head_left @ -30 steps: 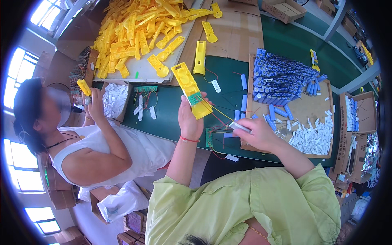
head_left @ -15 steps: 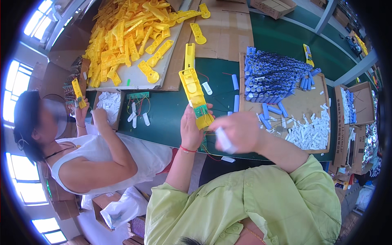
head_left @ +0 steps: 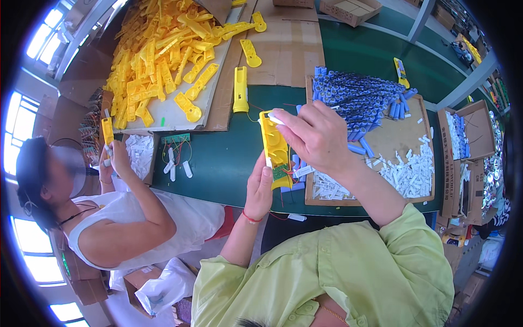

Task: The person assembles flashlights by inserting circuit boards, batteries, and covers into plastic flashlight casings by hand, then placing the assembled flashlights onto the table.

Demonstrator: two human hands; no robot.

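My left hand (head_left: 260, 191) is closed around the lower end of a yellow plastic housing half (head_left: 273, 143), held tilted above the green table. A small green circuit board (head_left: 281, 177) sits in the housing's lower part, with thin wires beside it. A white plastic piece (head_left: 276, 117) is pinched by my right hand (head_left: 321, 136) at the housing's upper end; the fingers hide part of it. Below my right hand, a white oblong part (head_left: 303, 171) is close to the board. Another yellow housing (head_left: 240, 90) lies just beyond, on the table.
A heap of yellow housings (head_left: 158, 60) fills the far left. On the right, a cardboard tray (head_left: 376, 171) bears blue cylindrical cells (head_left: 354, 101) and white pieces (head_left: 406, 174). To my left, a co-worker (head_left: 120, 223) holds a yellow part beside a box of white pieces (head_left: 140, 155).
My right hand has moved up from the housing's lower end to its upper end, with a white piece in its fingers. The co-worker's hands have come together at their yellow part.
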